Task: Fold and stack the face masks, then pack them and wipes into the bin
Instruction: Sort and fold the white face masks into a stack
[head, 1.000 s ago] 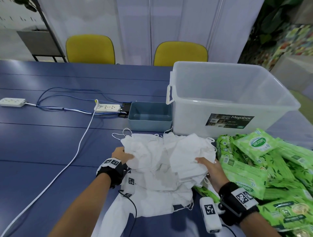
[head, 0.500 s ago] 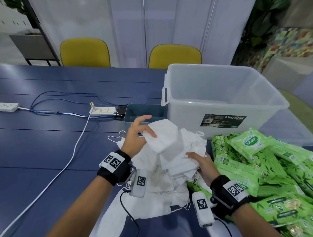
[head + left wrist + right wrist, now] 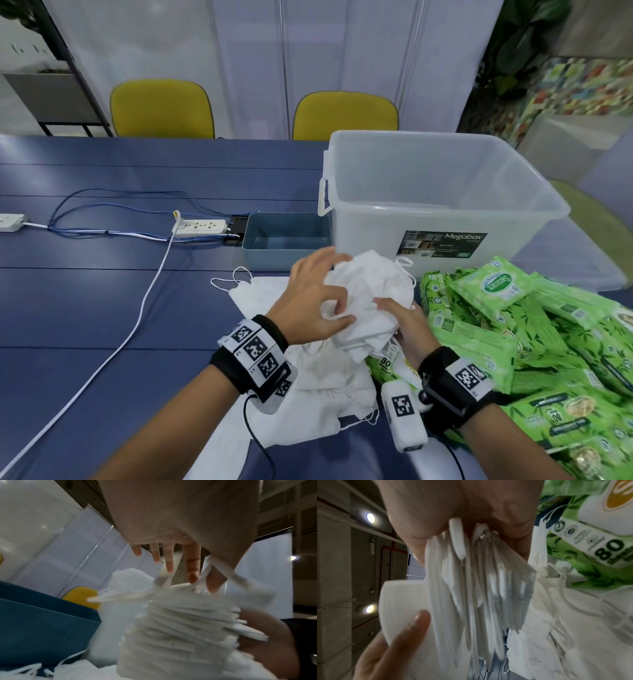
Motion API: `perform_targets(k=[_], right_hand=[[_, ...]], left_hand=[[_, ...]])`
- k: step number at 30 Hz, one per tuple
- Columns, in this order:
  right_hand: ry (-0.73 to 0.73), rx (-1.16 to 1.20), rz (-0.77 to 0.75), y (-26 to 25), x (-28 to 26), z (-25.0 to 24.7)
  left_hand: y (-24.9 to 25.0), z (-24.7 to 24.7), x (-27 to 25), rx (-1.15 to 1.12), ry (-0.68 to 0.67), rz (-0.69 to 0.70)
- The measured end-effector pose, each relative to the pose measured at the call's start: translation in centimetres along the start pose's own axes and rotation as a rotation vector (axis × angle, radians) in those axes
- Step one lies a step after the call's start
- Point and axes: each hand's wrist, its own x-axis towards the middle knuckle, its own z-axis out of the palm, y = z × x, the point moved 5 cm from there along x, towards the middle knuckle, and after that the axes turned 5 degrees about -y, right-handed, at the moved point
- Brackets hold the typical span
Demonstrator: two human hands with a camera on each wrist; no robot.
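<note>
My right hand (image 3: 394, 310) grips a stack of folded white face masks (image 3: 371, 284) by its near edge, thumb on top; in the right wrist view the stack (image 3: 479, 588) fans out from that grip. My left hand (image 3: 337, 310) holds one folded face mask (image 3: 402, 599) between thumb and forefinger and lays it against the stack, its other fingers spread over the top. Loose unfolded masks (image 3: 325, 380) lie on the table under both hands. The clear plastic bin (image 3: 513, 219) stands just behind. Green wipe packs (image 3: 496, 287) are heaped at the right.
A small blue tray (image 3: 253, 253) sits left of the bin. Power strips (image 3: 202, 228) and cables cross the blue table (image 3: 85, 308) at the left. Two yellow chairs stand behind the table.
My left hand lifted one mask from the pile, carried it right and brought it down onto the stack. My right hand stayed on the stack and rose slightly.
</note>
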Motion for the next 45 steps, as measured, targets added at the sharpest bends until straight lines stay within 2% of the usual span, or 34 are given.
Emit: perform_targets(k=[2,5,8,12,15,19,21,24,27,30,32,38,41,45], right_hand=[[-0.029,-0.003,-0.001,0.2,0.0,0.5],[-0.055,-0.001,-0.004,0.4,0.0,0.8],[-0.084,-0.03,-0.016,0.4,-0.3,0.8],[-0.052,-0.054,-0.014,0.9,-0.3,0.2],[-0.045,-0.049,-0.003,1.2,-0.1,-0.3],[-0.096,0.0,-0.003,0.8,-0.5,0.2],[-0.085,0.038,0.012,0.9,-0.5,0.2],[-0.061,0.128,0.036,1.1,-0.6,0.1],[-0.053,0.17,0.049,1.0,-0.8,0.0],[-0.109,0.19,0.058,0.5,-0.9,0.3],[-0.133,0.242,0.054,0.3,-0.9,0.4],[-0.211,0.281,0.12,0.5,-1.3,0.5],[-0.159,0.178,0.132,1.3,-1.0,-0.2],[-0.086,0.046,0.118,1.9,-0.8,-1.5]], left_hand=[[0.5,1.2,0.4,-0.043,-0.078,-0.008],[0.7,1.9,1.2,-0.163,-0.144,-0.095],[0.6,1.3,1.9,-0.32,-0.081,-0.187],[0.4,0.1,2.5,-0.513,0.045,-0.276],[0.1,-0.3,2.7,-0.704,0.044,-0.368],[-1.1,0.1,2.4,-0.627,0.055,-0.488],[-1.2,0.3,2.2,-0.532,0.067,-0.489],[-1.5,0.8,1.7,-0.545,0.099,-0.523],[-2.4,2.1,1.1,-0.72,0.105,-0.623],[-2.7,4.2,0.7,-1.04,0.066,-0.722],[-2.7,5.2,0.6,-1.148,0.041,-0.766],[-2.0,6.6,0.5,-1.158,0.025,-0.764],[-1.1,7.6,0.4,-1.119,0.032,-0.758],[-0.1,7.8,0.9,-1.198,0.103,-0.659]])
